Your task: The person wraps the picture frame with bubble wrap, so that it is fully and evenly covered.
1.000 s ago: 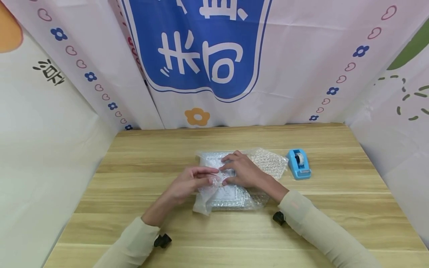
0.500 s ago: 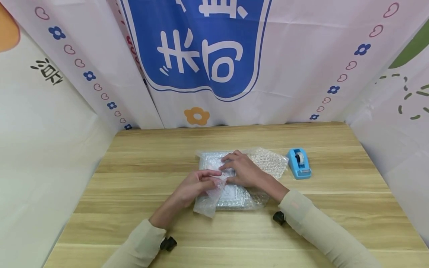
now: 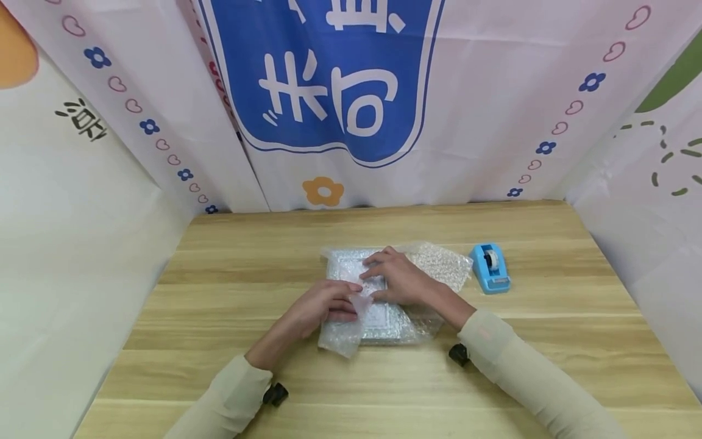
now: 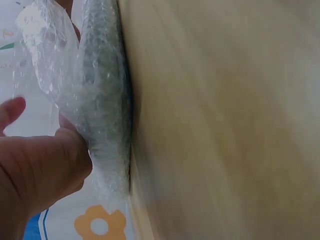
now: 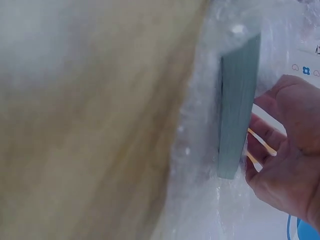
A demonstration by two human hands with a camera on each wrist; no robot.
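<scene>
A flat rectangular picture frame (image 3: 378, 317) with a pale, bordered front lies on the table inside bubble wrap (image 3: 439, 265). Its grey-green side (image 5: 237, 110) shows through the wrap in the right wrist view. My left hand (image 3: 323, 305) is at the frame's left side, gripping a folded-over flap of wrap (image 3: 342, 338); the flap partly covers those fingers. From the right, my right hand (image 3: 403, 280) rests bent, spread fingertips on the wrapped front. The left wrist view shows the bunched wrap (image 4: 102, 85) beside my left thumb.
A blue tape dispenser (image 3: 490, 268) holding a roll of tape stands right of the loose wrap. The wooden table (image 3: 230, 262) ends at a printed cloth backdrop (image 3: 482, 122). A small black device (image 3: 275, 394) sits at my left wrist, another (image 3: 458, 354) at my right.
My left hand has drawn the flap rightward over the frame and turned so its back faces up more. My right hand has stayed nearly in place.
</scene>
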